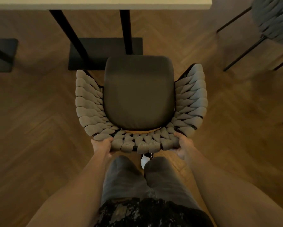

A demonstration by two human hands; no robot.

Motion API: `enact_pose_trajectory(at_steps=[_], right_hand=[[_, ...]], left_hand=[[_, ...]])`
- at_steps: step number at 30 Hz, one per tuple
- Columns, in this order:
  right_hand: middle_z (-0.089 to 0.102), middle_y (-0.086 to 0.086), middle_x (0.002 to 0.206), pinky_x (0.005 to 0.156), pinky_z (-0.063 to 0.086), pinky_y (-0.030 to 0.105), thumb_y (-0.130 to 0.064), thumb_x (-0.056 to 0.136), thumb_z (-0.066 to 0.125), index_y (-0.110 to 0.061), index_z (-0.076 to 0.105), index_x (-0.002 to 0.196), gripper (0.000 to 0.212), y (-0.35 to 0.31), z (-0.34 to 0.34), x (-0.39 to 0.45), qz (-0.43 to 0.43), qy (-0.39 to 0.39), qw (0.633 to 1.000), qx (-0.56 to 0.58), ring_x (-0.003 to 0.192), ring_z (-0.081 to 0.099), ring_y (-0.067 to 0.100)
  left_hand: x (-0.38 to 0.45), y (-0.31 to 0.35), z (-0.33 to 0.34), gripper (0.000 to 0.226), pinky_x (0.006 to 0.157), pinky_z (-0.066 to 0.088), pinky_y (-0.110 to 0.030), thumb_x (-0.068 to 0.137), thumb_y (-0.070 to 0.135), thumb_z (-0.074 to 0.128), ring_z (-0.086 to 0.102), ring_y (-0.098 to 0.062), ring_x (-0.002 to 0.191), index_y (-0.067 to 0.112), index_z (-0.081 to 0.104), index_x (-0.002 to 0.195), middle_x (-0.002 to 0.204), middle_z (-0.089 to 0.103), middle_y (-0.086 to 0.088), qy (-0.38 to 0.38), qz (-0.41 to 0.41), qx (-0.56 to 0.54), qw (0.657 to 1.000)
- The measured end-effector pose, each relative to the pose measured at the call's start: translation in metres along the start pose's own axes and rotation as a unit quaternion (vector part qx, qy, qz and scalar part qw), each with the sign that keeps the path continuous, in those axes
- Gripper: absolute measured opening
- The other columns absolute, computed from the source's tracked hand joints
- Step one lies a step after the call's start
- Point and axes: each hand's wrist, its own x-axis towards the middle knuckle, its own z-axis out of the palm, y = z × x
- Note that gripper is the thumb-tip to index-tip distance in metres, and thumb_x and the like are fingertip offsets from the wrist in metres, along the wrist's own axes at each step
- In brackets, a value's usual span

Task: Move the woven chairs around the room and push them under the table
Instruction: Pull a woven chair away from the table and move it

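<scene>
A woven chair [140, 94] with a dark seat cushion and thick grey braided back stands straight below me, its front facing the table [101, 3]. My left hand [102, 145] grips the left end of the curved backrest top. On the right end of the same rim, my right hand [182, 145] holds on with fingers curled under. The seat's front edge sits near the table's black base plate [104, 51], with the pale tabletop along the top of the view.
A second woven chair [275, 18] with thin black legs stands at the upper right. Another black table base [3, 53] lies at the left. Two black table legs [126, 30] rise ahead of the seat. Herringbone wood floor surrounds everything.
</scene>
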Motion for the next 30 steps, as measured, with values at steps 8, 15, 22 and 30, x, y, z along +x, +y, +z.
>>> enact_pose_trajectory(at_steps=[8,15,22,30], right_hand=[[0.059,0.017,0.137,0.083,0.055,0.055,-0.013,0.097,0.068,-0.006,0.05,0.139,0.046,-0.061,0.029,0.023,0.002,-0.001,1.0,-0.012,0.122,0.061,0.037],[0.06,0.018,0.134,0.082,0.057,0.057,-0.014,0.097,0.069,-0.005,0.052,0.134,0.042,-0.09,0.047,0.036,0.006,0.005,1.0,-0.019,0.119,0.062,0.039],[0.057,0.023,0.136,0.087,0.056,0.065,-0.014,0.094,0.072,-0.005,0.05,0.138,0.05,-0.123,0.047,0.05,0.005,0.031,0.999,-0.043,0.117,0.062,0.044],[0.06,0.023,0.133,0.086,0.056,0.061,-0.01,0.095,0.071,-0.003,0.052,0.135,0.044,-0.128,0.046,0.049,0.005,0.028,0.999,-0.046,0.118,0.062,0.042]], left_hand=[[0.008,0.044,0.059,0.063,0.071,0.056,-0.044,0.087,-0.011,0.065,0.059,-0.022,0.094,0.021,0.038,0.135,0.121,0.055,-0.008,0.003,0.019,-0.014,1.0],[0.02,0.079,0.092,0.06,0.068,0.057,-0.045,0.086,-0.013,0.065,0.06,-0.024,0.095,0.014,0.04,0.133,0.119,0.056,-0.01,-0.021,0.032,-0.007,0.999],[0.016,0.077,0.118,0.056,0.072,0.056,-0.046,0.086,-0.013,0.064,0.057,-0.021,0.091,0.021,0.035,0.12,0.108,0.051,-0.003,-0.028,0.02,-0.023,0.999],[0.011,0.075,0.121,0.065,0.065,0.055,-0.041,0.083,-0.014,0.066,0.058,-0.021,0.094,0.018,0.037,0.132,0.113,0.053,-0.004,-0.01,0.018,-0.039,0.999]])
